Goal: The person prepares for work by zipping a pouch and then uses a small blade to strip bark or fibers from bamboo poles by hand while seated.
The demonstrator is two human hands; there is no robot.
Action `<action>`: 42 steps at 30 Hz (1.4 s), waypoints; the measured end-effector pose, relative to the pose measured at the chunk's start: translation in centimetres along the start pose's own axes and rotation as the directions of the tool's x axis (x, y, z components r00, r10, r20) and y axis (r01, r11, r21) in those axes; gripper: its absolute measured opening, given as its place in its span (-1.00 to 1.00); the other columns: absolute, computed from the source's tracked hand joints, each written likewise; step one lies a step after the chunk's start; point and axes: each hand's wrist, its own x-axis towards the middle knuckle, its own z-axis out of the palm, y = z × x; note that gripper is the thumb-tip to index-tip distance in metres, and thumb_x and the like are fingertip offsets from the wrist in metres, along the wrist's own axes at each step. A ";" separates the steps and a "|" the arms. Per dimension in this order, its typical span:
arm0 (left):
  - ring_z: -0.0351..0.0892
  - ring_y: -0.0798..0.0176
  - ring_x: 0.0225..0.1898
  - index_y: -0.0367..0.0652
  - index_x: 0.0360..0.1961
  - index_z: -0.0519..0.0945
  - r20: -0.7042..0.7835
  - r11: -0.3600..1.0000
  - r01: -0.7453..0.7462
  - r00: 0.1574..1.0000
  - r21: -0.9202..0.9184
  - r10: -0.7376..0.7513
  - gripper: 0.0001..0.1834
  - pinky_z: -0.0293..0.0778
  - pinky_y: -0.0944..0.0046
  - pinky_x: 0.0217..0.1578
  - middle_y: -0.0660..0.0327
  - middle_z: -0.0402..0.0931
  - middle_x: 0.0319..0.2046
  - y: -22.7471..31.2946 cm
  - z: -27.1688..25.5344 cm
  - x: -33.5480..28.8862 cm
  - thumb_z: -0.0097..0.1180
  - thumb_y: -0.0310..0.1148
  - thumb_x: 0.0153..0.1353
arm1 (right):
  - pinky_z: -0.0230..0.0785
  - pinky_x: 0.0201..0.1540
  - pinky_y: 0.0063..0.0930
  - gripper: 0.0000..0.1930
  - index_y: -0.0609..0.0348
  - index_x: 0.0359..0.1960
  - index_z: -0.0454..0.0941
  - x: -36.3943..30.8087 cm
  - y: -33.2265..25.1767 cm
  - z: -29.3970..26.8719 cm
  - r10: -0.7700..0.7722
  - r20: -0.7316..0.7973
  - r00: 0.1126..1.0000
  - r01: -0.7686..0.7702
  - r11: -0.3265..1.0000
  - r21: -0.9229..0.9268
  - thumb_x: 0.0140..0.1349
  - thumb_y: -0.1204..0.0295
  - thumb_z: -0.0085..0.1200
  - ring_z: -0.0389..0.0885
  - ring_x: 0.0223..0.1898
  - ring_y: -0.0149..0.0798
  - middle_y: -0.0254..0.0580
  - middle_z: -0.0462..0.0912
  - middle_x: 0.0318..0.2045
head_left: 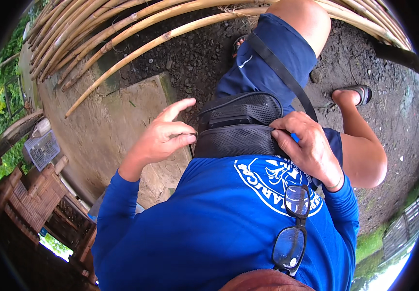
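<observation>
A black mesh waist pouch (236, 140) lies across my lap, against the lower edge of my blue shirt. Its top gapes between two mesh panels, and a dark flat thing (232, 121) shows in the gap. At the pouch's left end is my left hand (163, 136), thumb and middle finger pinched on a thin dark strip, index finger stretched out. My right hand (306, 143) grips the pouch's right end between thumb and fingers. A bit of bright blue (295, 137) shows beneath those fingers. The black strap (284, 75) runs over my dark blue shorts.
Long bamboo poles (136, 53) arch across the far side. Left of me is a concrete slab (102, 126), with dark gravelly soil (190, 63) beyond. Eyeglasses (294, 223) hang from my shirt. A pale plastic crate (43, 149) and a bamboo structure (32, 199) stand at far left.
</observation>
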 end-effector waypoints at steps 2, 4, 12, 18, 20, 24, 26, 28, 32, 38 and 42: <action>0.30 -0.19 0.55 -0.14 -0.21 0.82 -0.007 0.995 -0.063 0.998 0.077 0.064 -0.79 0.36 -0.16 0.42 -0.12 0.26 0.57 0.4 -0.4 0.7 0.45 -0.23 0.29 | 0.55 0.00 -0.12 -0.84 0.24 -0.09 0.72 -0.1 0.2 0.1 0.003 -0.010 1.000 -0.003 1.000 0.008 0.34 0.50 0.28 0.70 -0.13 0.07 -0.04 0.73 -0.26; 0.28 -0.19 0.57 -0.15 -0.21 0.81 -0.015 0.980 -0.122 0.992 0.158 0.126 -0.79 0.37 -0.19 0.42 -0.14 0.23 0.58 0.7 -0.6 1.1 0.44 -0.23 0.31 | 0.55 0.00 -0.12 -0.85 0.24 -0.09 0.71 -0.1 0.4 0.0 -0.001 -0.018 1.000 0.001 1.000 0.018 0.35 0.50 0.28 0.70 -0.13 0.08 -0.03 0.73 -0.26; 0.13 -0.09 0.64 -0.15 -0.14 0.76 -0.289 0.795 -0.053 0.944 -0.604 -0.157 -0.89 0.26 -0.16 0.51 -0.06 0.08 0.66 -3.9 4.3 -1.7 0.21 -0.47 0.42 | 0.57 0.03 -0.18 -0.86 0.29 -0.08 0.73 -0.6 0.4 -0.1 0.077 -0.010 0.997 -0.075 0.988 0.137 0.39 0.50 0.29 0.74 -0.11 0.01 -0.03 0.76 -0.21; 0.09 -0.07 0.65 -0.20 -0.09 0.74 -0.339 0.332 -0.211 0.853 -0.919 -0.397 -0.84 0.28 0.03 0.48 0.01 0.09 0.67 -3.6 7.9 -2.4 0.12 -0.48 0.47 | 0.57 0.02 -0.13 -0.85 0.27 -0.09 0.73 -0.4 0.5 0.3 0.068 -0.013 0.998 -0.065 0.990 0.124 0.37 0.49 0.27 0.73 -0.12 0.09 0.02 0.75 -0.23; 0.38 0.10 0.48 -0.21 -0.11 0.74 -0.378 0.473 -0.170 0.840 -0.864 -0.390 -0.84 0.40 0.18 0.34 0.04 0.34 0.54 -4.3 8.0 -2.7 0.12 -0.48 0.46 | 0.57 0.02 -0.13 -0.85 0.27 -0.09 0.73 -0.4 0.2 0.1 0.072 0.003 0.997 -0.071 0.989 0.131 0.37 0.49 0.27 0.73 -0.12 0.09 0.02 0.75 -0.23; 0.50 0.44 -0.19 -0.23 -0.06 0.69 -0.466 0.867 0.149 0.794 -0.475 -0.391 -0.87 0.48 0.34 -0.07 0.27 0.59 -0.07 -4.0 7.2 -2.9 0.21 -0.45 0.44 | 0.57 0.02 -0.13 -0.85 0.28 -0.10 0.72 0.0 0.0 0.3 0.038 0.022 0.999 -0.041 0.993 0.115 0.36 0.50 0.27 0.73 -0.12 0.09 0.02 0.75 -0.23; 0.50 0.46 -0.29 -0.21 0.01 0.65 -0.357 0.790 0.193 0.812 -0.582 -0.462 -0.83 0.46 0.39 -0.19 0.28 0.62 -0.17 -3.5 6.4 -3.1 0.20 -0.44 0.46 | 0.57 0.02 -0.12 -0.85 0.28 -0.10 0.72 0.0 0.1 0.3 0.042 0.026 0.999 -0.045 0.992 0.116 0.36 0.50 0.27 0.73 -0.12 0.09 0.02 0.75 -0.23; 0.49 0.51 -0.44 -0.21 0.27 0.53 -0.125 0.643 0.311 0.833 -0.700 -0.539 -0.60 0.42 0.46 -0.39 0.30 0.66 -0.32 -3.1 4.7 -3.0 0.25 -0.41 0.47 | 0.57 0.02 -0.12 -0.85 0.28 -0.10 0.72 0.0 0.2 0.3 0.039 0.031 0.999 -0.043 0.993 0.112 0.37 0.50 0.27 0.73 -0.12 0.10 0.02 0.75 -0.23; 0.59 0.53 -0.27 -0.27 0.21 0.59 0.089 0.594 0.428 0.854 -0.682 -0.513 -0.60 0.47 0.45 -0.29 0.26 0.72 -0.23 -0.3 2.9 -2.2 0.35 -0.37 0.44 | 0.57 0.02 -0.12 -0.85 0.29 -0.10 0.72 0.2 0.2 0.3 0.048 0.048 0.998 -0.053 0.993 0.107 0.37 0.50 0.27 0.74 -0.10 0.10 0.03 0.76 -0.21; 0.59 0.56 -0.27 -0.28 -0.01 0.73 0.150 0.729 0.451 0.885 -0.515 -0.441 -0.69 0.49 0.44 -0.30 0.31 0.73 -0.22 -3.3 1.7 -2.0 0.43 -0.26 0.40 | 0.58 0.02 -0.12 -0.86 0.28 -0.10 0.72 0.1 0.1 0.3 0.045 0.047 0.998 -0.050 0.993 0.104 0.37 0.50 0.27 0.74 -0.10 0.10 0.03 0.76 -0.20; 0.58 0.51 -0.30 -0.21 -0.07 0.71 0.281 0.638 0.508 0.859 -0.578 -0.429 -0.74 0.48 0.43 -0.30 0.36 0.69 -0.30 -3.9 0.5 -1.7 0.43 -0.25 0.40 | 0.57 0.01 -0.12 -0.85 0.27 -0.09 0.71 0.2 0.0 0.2 0.046 0.051 0.998 -0.052 0.992 0.114 0.36 0.50 0.27 0.73 -0.10 0.10 0.02 0.75 -0.22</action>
